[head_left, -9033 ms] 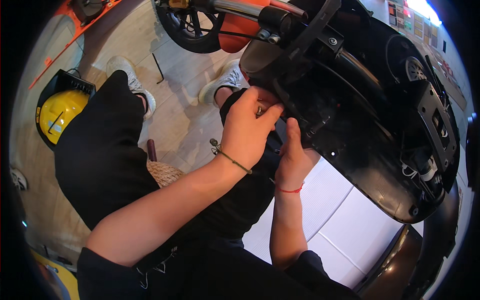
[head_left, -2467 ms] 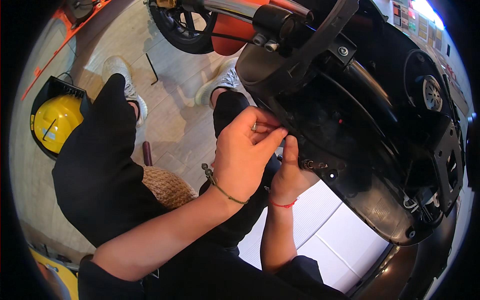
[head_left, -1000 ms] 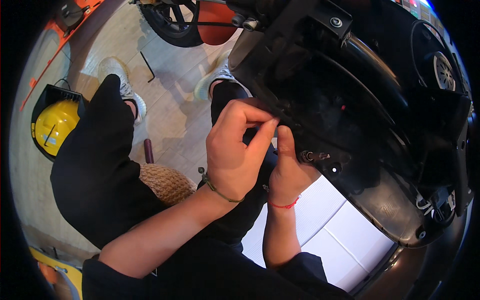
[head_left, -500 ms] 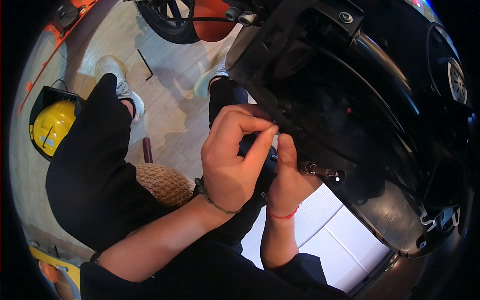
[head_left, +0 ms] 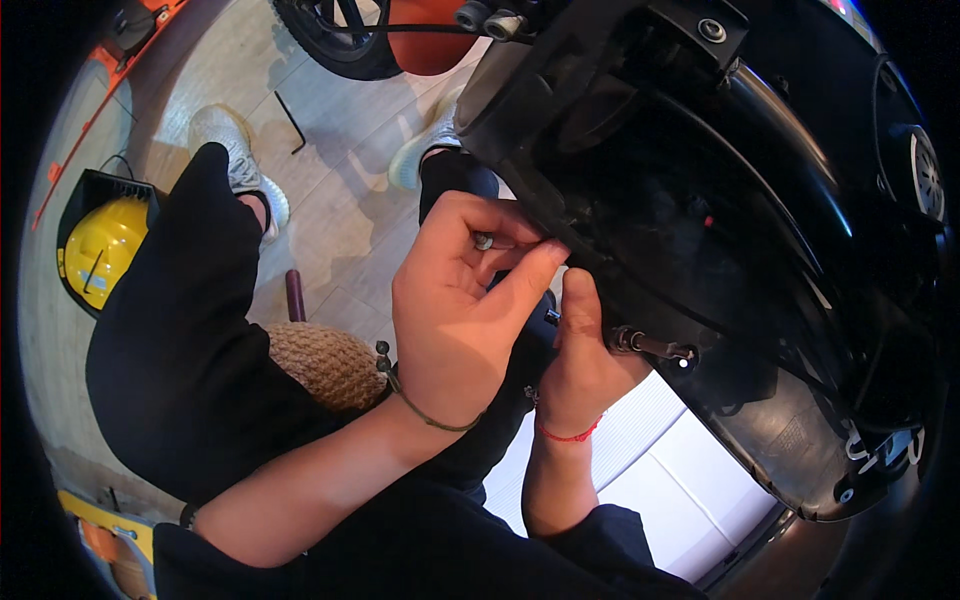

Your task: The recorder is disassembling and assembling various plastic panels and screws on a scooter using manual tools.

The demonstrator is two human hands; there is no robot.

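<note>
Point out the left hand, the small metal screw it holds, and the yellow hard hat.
left hand (head_left: 455, 320), head view, on the back of the hand.
small metal screw (head_left: 483, 241), head view, on its round head between the fingertips.
yellow hard hat (head_left: 100, 250), head view, on its dome.

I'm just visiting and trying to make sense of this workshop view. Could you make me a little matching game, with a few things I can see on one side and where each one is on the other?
Things:
1. yellow helmet
2. small metal screw
3. red thread bracelet
4. woven brown cushion

Places:
A. around the right hand's wrist
B. pinched in the left hand's fingers
C. on the floor at far left
D. under the person's left leg

Pairs: 1-C, 2-B, 3-A, 4-D
</note>
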